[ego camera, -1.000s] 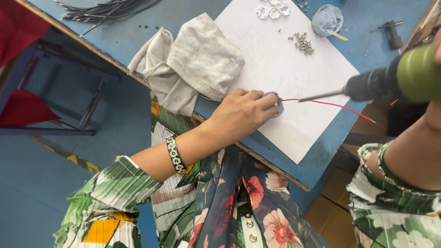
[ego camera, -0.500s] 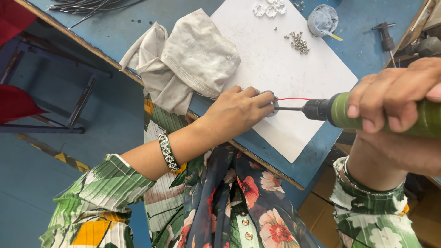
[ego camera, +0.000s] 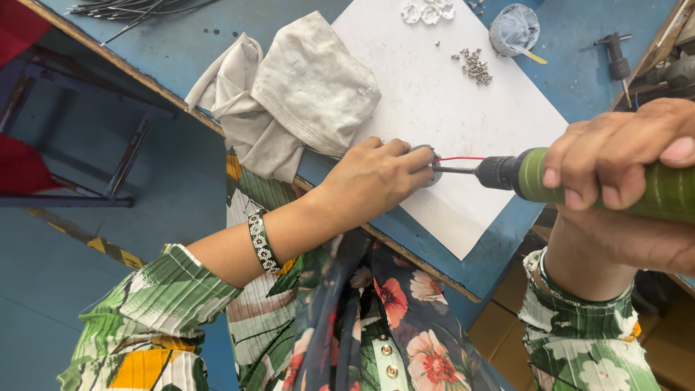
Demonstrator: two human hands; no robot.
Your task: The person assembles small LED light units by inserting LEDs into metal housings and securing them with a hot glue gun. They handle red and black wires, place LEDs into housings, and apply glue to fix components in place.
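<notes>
small round part (ego camera: 433,165): mostly hidden under left hand (ego camera: 376,181) | green driver (ego camera: 601,185): cut off right

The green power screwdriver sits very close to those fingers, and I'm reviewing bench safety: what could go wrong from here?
1. The bit of the green power screwdriver meets the small round part right beside the left hand's fingertips; a slip could jab them.
2. The thin red wire runs alongside the bit and might get caught.
3. The part sits near the white sheet's edge, so it could skid.

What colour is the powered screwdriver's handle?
Green, with a black front collar, on the screwdriver in the right hand; head view.
</notes>
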